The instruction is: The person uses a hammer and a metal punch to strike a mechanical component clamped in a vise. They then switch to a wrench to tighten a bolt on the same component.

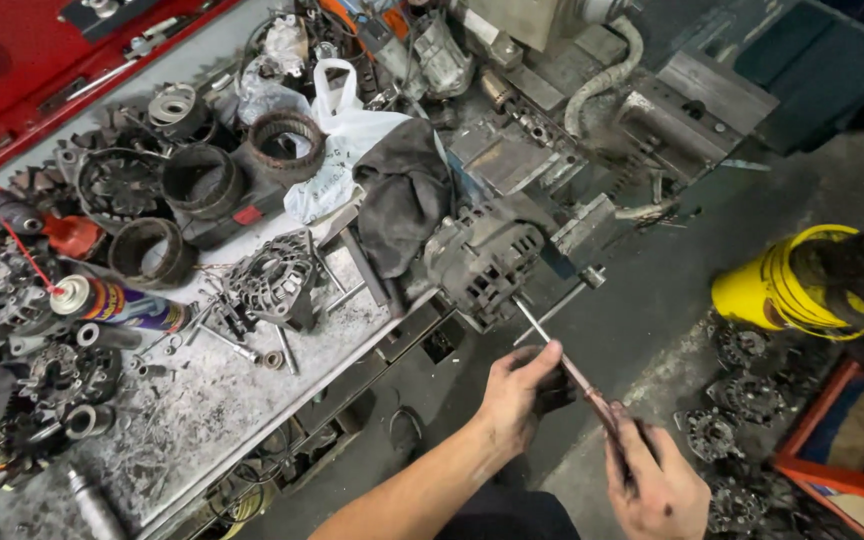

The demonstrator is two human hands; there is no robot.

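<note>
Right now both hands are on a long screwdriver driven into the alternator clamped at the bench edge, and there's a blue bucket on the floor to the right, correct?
Not quite: the bucket is yellow, not blue, as the head view shows. The rest holds: left hand and right hand grip the screwdriver at the alternator.

A spray can [117,302] with a blue-and-yellow label, white cap end and thin red straw was noted lying on its side at nine o'clock on the workbench [212,400]. A white plastic bag [342,150] with faint printing was seen slumped at eleven o'clock. A yellow bucket [782,285] was recorded at three o'clock. No screens or signs were seen.
</note>
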